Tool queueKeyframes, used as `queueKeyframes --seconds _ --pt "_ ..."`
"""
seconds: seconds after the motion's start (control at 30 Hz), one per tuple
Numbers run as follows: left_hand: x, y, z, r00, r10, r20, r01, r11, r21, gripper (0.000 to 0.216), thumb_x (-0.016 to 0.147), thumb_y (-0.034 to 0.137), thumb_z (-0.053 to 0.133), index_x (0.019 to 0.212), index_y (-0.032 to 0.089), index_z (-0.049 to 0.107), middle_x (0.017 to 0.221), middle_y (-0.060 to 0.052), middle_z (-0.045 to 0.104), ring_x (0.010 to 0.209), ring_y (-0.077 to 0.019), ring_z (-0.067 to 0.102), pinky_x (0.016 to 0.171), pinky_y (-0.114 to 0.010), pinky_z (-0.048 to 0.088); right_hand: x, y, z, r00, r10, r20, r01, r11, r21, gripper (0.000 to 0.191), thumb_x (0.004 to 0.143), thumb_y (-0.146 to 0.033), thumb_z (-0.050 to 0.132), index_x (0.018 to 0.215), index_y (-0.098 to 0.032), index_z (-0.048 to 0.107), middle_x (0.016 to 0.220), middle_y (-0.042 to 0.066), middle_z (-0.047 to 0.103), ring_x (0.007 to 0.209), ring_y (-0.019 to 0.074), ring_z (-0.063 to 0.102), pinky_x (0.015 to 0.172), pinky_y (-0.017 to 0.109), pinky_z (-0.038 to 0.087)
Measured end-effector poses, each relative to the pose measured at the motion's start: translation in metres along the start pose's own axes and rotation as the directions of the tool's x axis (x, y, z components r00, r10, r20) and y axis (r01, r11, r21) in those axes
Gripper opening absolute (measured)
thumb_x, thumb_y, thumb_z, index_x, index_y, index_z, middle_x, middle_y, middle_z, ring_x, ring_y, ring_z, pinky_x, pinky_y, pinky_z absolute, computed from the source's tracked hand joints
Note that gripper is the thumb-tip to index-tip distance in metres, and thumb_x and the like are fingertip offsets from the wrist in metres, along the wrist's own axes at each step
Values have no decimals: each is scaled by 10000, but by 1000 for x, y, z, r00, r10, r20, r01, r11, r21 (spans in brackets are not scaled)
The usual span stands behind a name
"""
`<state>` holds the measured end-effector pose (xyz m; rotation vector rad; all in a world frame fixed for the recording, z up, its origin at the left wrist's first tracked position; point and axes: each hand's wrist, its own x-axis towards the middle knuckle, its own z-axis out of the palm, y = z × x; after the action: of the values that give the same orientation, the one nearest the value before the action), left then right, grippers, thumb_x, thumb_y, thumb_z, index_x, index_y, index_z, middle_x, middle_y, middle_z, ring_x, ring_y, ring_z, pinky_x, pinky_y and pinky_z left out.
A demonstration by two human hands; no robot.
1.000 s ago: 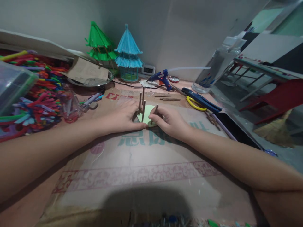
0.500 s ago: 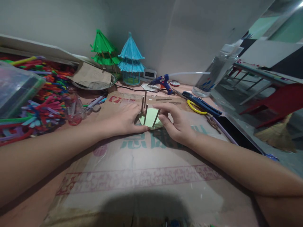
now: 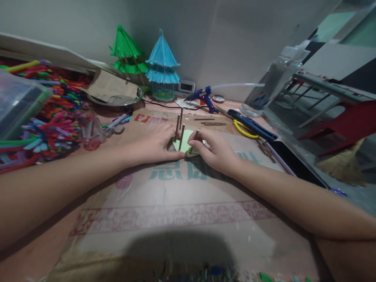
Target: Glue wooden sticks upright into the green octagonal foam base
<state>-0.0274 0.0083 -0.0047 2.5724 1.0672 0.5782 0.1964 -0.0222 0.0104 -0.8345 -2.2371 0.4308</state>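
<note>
A small pale green base (image 3: 186, 141) lies on the printed cardboard, with several thin brown sticks (image 3: 181, 138) standing up from it. My left hand (image 3: 158, 143) grips the base's left side, thumb along the front edge and fingers reaching behind. The thumb and index finger of my right hand (image 3: 216, 149) pinch a brown stick (image 3: 197, 133) at the base's right front. That stick leans slightly; whether its foot is fixed cannot be made out.
Behind stand a green model pavilion (image 3: 125, 51), a blue one (image 3: 162, 70) and a blue glue gun (image 3: 202, 96). Loose sticks (image 3: 213, 123), yellow-handled pliers (image 3: 245, 131) and a clear bottle (image 3: 260, 94) are on the right. Pipe cleaners (image 3: 58, 117) heap at the left.
My right hand has moved slightly left and its fingers have closed round the right front stick. The left hand keeps its place on the base. The view has tilted a little.
</note>
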Motion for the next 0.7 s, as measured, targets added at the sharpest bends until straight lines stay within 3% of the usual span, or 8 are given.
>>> queueKeyframes --seconds 0.17,0.7 --pt "0 0 0 1000 -1 -4 1 1000 -15 433 837 570 657 1072 213 585 1120 -91 584 1076 -307 547 904 -433 438 1 0 0 999 40 7 -40 999 -2 172 987 -291 521 844 -200 551 736 1 610 681 155 542 660 284 388" --pt "0 0 -1 1000 27 -5 -27 1000 13 403 855 549 652 1066 215 576 1128 -89 588 1080 -298 552 905 -428 446 3 1 -1 1000 -8 30 7 1000 27 180 987 -287 527 828 -205 551 739 3 619 673 151 539 645 280 395"
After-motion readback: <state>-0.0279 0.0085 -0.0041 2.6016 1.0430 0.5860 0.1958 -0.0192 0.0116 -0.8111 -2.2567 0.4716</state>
